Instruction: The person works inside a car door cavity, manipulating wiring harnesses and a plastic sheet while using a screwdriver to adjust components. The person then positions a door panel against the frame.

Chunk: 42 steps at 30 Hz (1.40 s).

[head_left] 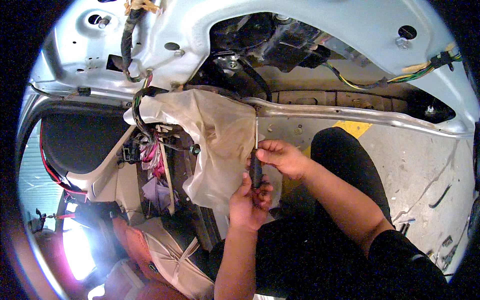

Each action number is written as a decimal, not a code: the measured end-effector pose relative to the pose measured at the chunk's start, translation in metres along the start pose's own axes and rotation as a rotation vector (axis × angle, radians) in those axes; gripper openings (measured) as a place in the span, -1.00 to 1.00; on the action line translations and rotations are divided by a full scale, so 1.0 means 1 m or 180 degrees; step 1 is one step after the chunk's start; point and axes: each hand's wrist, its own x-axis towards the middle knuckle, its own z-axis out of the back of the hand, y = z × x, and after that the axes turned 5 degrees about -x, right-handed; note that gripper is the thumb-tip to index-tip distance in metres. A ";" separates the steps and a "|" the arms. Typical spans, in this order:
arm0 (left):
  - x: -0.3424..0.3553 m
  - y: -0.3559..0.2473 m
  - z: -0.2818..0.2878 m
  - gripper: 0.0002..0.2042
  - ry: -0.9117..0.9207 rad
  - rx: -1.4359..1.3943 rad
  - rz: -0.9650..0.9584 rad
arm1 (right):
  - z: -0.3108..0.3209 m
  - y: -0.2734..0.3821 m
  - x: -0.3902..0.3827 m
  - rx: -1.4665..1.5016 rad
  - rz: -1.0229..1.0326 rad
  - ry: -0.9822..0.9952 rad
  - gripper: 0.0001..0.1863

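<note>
A screwdriver [257, 170] with a black handle and a thin metal shaft stands nearly upright in the picture. Its shaft runs up to the lower metal edge of a pale blue car door shell [320, 109]; whether the tip sits on a screw is too small to tell. My right hand [284, 158] pinches the handle near the shaft. Below it, my left hand [248, 202] has its fingers closed around the handle's butt end. Just left of both hands hangs a crumpled translucent plastic sheet [220, 132] from the door, partly behind the fingers.
A black wiring harness [138, 107] loops down over the sheet, and another cable [367, 86] crosses the door opening at right. The car's interior with a beige trim panel [117, 195] lies at left. On the concrete floor [420, 170] are small loose pieces.
</note>
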 end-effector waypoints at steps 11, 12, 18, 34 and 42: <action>-0.007 0.007 -0.023 -0.58 -0.0486 0.1042 -0.1149 | -0.017 0.004 -0.002 -0.0842 -0.0045 -0.0541 -0.68; -0.005 0.002 -0.018 -0.57 -0.0269 0.0663 -0.0696 | -0.012 -0.003 0.000 -0.0778 0.0025 -0.0469 -0.68; -0.006 0.003 -0.018 -0.68 -0.0459 0.1451 -0.1337 | -0.017 0.003 -0.002 -0.0407 0.0101 -0.0335 -0.71; 0.007 0.017 -0.007 -0.77 -0.0391 0.2153 -0.2154 | -0.015 0.006 0.002 -0.1140 0.0102 -0.0554 -0.66; -0.008 -0.002 -0.025 -0.75 0.0057 -0.0346 -0.0128 | -0.005 0.007 -0.003 -0.0159 -0.0056 -0.0158 -0.69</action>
